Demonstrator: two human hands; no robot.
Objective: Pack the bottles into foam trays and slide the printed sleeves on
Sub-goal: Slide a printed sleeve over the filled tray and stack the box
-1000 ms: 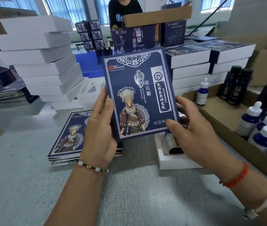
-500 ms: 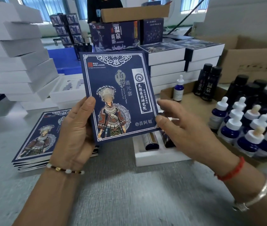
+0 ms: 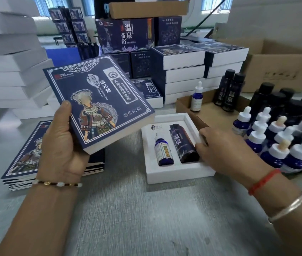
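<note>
My left hand [image 3: 61,145] holds a dark blue printed sleeve [image 3: 98,100], tilted, opened into a box shape, above the table at left centre. A white foam tray [image 3: 176,170] lies on the grey table in the middle. In it lie a small blue dropper bottle [image 3: 163,150] and a black bottle [image 3: 183,145], side by side. My right hand [image 3: 225,150] rests on the tray's right rim, fingers curled on its edge beside the black bottle.
A stack of flat printed sleeves [image 3: 24,159] lies under my left hand. A cardboard box [image 3: 211,111] at right holds several blue dropper bottles [image 3: 275,150] and black bottles [image 3: 229,89]. Sleeved boxes [image 3: 183,71] are stacked behind; white trays [image 3: 11,67] are piled at left.
My right hand let go of the sleeve and dropped onto the tray's right edge. My left hand swung the sleeve left and tilted it, uncovering the tray with both bottles.
</note>
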